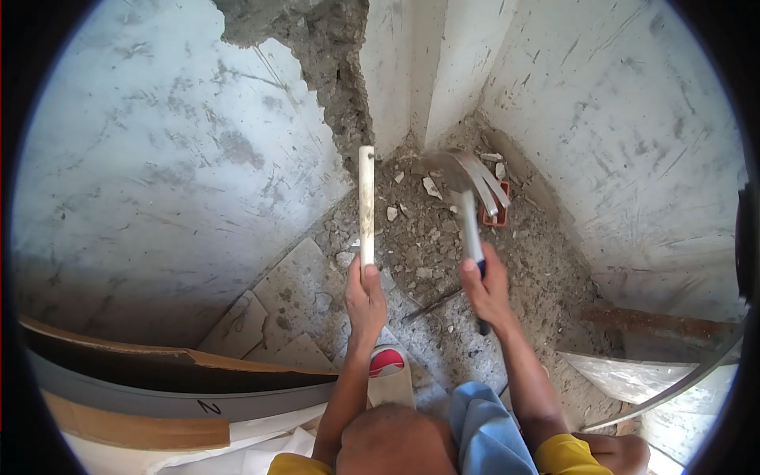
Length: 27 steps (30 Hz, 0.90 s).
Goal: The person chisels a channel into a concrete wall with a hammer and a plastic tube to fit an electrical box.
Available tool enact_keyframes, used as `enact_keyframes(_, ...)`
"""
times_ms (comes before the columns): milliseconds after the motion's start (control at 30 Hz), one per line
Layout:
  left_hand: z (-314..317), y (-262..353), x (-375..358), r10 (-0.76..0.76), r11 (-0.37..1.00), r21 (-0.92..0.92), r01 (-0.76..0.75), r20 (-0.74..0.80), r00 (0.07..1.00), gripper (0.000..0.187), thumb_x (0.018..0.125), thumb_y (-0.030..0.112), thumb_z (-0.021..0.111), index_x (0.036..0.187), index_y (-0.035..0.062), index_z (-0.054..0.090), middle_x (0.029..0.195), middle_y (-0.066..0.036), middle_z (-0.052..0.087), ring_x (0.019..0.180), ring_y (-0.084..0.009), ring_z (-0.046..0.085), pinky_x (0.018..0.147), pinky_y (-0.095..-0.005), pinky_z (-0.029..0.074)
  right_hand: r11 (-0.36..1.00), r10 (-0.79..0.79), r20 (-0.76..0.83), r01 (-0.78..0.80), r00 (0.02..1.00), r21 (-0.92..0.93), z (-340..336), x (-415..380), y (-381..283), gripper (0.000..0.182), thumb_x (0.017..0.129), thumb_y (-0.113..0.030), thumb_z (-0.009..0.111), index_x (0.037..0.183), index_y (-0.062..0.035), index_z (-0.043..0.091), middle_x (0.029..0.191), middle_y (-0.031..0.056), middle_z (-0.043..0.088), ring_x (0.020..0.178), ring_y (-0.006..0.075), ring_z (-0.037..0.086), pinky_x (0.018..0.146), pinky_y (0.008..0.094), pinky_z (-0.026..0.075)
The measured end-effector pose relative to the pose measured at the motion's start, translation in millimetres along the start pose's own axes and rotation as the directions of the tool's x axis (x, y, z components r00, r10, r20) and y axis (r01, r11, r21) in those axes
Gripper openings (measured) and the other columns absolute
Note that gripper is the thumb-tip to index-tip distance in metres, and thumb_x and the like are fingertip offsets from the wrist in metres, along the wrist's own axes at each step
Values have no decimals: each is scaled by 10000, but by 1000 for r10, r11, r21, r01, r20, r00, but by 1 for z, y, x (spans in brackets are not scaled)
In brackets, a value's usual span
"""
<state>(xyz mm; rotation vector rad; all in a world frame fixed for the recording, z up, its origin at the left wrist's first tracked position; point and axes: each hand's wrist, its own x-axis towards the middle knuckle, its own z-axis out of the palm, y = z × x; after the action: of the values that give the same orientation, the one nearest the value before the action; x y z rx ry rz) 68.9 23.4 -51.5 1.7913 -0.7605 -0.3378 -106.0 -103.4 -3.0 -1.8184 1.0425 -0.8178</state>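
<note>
My left hand [366, 305] is closed around the lower end of a white rod [366, 206], which stands upright with a small dark hole near its top. What the rod is made of does not show. In my right hand [488, 289] is a claw hammer [470, 226], gripped by its dark blue and black handle. Its curved claw points to the right and towards me, and its head is slightly blurred. Hammer and rod are apart, both held over the rubble-strewn floor. Below and between my hands a thin dark metal bar [433, 305] lies on the ground.
Broken plaster exposes rough masonry [336, 75] in the corner. Rubble [419, 237] covers the floor, with a small orange-red box [496, 214] behind the hammer. Loose tiles [297, 273] lie left. Cardboard [134, 419] stands at lower left; a rusty bar [657, 321] sits right.
</note>
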Motion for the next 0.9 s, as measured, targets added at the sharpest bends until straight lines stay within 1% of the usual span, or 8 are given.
enact_keyframes(300, -37, 16, -41, -152, 972, -190, 137, -69, 986, 366, 1060, 280, 426, 1268, -9, 510, 688, 40, 448, 529, -20, 366, 449, -190, 290, 862, -406, -167, 437, 899, 257, 117, 72, -14, 593, 993, -587, 401, 1045, -15, 548, 640, 56, 556, 537, 144, 539, 482, 315, 410)
enact_keyframes(400, -41, 23, -44, -129, 980, -163, 116, -73, 989, 369, 1058, 280, 431, 1271, -12, 505, 692, 38, 450, 530, -19, 367, 447, -187, 291, 999, -43, 113, 46, 993, -21, 141, 87, 32, 586, 999, -560, 422, 1015, 13, 545, 658, 129, 584, 567, 235, 594, 538, 387, 453)
enact_keyframes(467, -38, 21, -37, -137, 980, -158, 125, -70, 988, 370, 1057, 280, 434, 1273, -13, 503, 694, 38, 450, 531, -18, 366, 447, -186, 291, 987, 129, 214, -146, 968, 66, 123, 87, 25, 474, 1017, -413, 458, 1005, 45, 581, 758, 253, 633, 747, 493, 615, 687, 520, 471)
enact_keyframes(667, -40, 13, -42, -213, 971, -114, 209, -16, 977, 405, 1035, 290, 448, 1248, -47, 522, 726, -9, 494, 607, -80, 445, 534, -249, 366, 921, -147, -54, 157, 988, 358, 103, 78, -26, 551, 1015, -537, 395, 918, -9, 517, 601, 9, 504, 527, 102, 490, 464, 281, 380)
enact_keyframes(733, -39, 15, -39, -231, 969, -95, 230, -7, 973, 397, 1038, 272, 441, 1253, -52, 521, 729, -16, 502, 608, -87, 447, 535, -260, 376, 887, -307, -164, 344, 938, 308, 122, 82, -10, 510, 1025, -480, 414, 946, 13, 520, 612, 62, 518, 537, 148, 500, 490, 329, 407)
enact_keyframes(800, -38, 22, -33, -193, 981, -29, 193, 1, 981, 391, 1039, 266, 442, 1255, -51, 520, 731, -29, 515, 612, -102, 470, 544, -275, 394, 960, -180, -95, 196, 979, 198, 127, 85, 7, 453, 1021, -410, 457, 949, 33, 524, 626, 125, 520, 575, 203, 537, 536, 385, 440)
enact_keyframes(867, -36, 24, -22, -138, 990, 37, 137, 20, 990, 386, 1041, 259, 443, 1258, -50, 519, 732, -42, 529, 616, -117, 493, 553, -290, 413, 994, 109, 224, -109, 968, -15, 116, 90, 19, 484, 1004, -406, 469, 982, 67, 570, 818, 316, 641, 826, 522, 619, 686, 534, 479)
enact_keyframes(900, -36, 22, -17, -108, 988, 119, 100, 61, 992, 377, 1039, 249, 447, 1266, -44, 517, 752, -74, 560, 639, -163, 537, 587, -320, 441, 995, 97, 216, -103, 972, 17, 109, 84, 26, 510, 1006, -441, 459, 983, 57, 568, 757, 269, 642, 751, 472, 642, 670, 505, 485)
